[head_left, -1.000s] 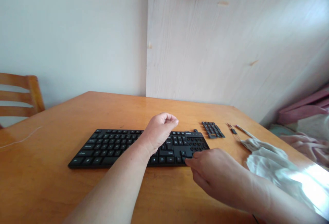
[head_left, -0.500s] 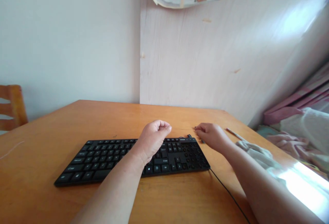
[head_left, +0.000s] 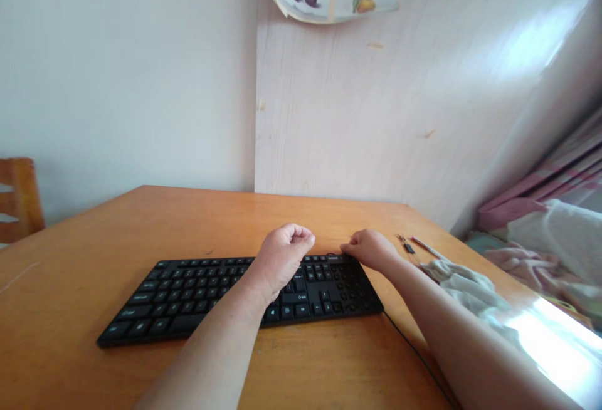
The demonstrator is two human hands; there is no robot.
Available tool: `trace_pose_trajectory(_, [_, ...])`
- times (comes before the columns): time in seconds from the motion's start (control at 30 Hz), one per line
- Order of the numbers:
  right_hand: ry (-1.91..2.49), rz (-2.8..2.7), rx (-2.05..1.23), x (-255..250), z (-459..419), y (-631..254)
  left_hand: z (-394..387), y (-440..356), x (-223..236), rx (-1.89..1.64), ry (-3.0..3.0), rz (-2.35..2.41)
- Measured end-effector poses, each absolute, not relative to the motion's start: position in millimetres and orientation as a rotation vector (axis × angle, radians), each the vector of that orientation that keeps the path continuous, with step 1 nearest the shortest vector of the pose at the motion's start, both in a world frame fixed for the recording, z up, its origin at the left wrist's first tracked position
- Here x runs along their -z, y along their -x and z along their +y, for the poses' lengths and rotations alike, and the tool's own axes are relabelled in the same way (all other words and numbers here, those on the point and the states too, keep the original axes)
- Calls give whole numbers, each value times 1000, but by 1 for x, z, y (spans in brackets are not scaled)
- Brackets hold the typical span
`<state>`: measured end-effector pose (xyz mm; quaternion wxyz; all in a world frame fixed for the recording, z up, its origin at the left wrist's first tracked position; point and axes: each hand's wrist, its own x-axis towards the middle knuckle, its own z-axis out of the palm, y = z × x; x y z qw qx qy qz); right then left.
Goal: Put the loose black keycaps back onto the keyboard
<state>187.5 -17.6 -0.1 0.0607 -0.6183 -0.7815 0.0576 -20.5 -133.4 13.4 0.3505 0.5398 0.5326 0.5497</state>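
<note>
A black keyboard (head_left: pixel 188 288) lies on the wooden table, its number pad (head_left: pixel 350 284) showing bare round sockets instead of caps. My left hand (head_left: pixel 285 253) is over the right half of the keyboard, thumb and fingertips pressed together. Whatever that pinch holds, if anything, is too small to make out. At the keyboard's back right corner is my right hand (head_left: pixel 369 248), fingers closed and pointing left. Its fingertips are partly hidden, and I cannot tell what is in them. Just right of it lies a small black piece with thin wire prongs (head_left: pixel 408 248).
On the right side of the table (head_left: pixel 305 366) are a thin pen-like stick (head_left: pixel 427 248) and a crumpled grey cloth (head_left: pixel 463 281). A black cable (head_left: pixel 414 347) runs from the keyboard's front right corner. A wooden chair (head_left: pixel 23 200) stands left; the wall (head_left: pixel 329 115) rises behind.
My right hand has moved left to the keyboard's back corner, uncovering the wire-pronged piece and covering small dark bits behind the keyboard. My left hand holds nearly the same pose.
</note>
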Motion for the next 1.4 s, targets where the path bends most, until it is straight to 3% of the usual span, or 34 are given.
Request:
trace_pose_trajectory(0.67, [1805, -2284, -193, 3, -13, -188, -134, 20, -11, -1395, -1403, 1390])
trace_pose_trajectory(1.03, [1085, -2110, -612, -14, -76, -167, -134, 3, -5, -1312, -1202, 1145])
trace_pose_trajectory(1.4, [786, -2162, -390, -9, -94, -161, -133, 6, -2, -1343, -1013, 986])
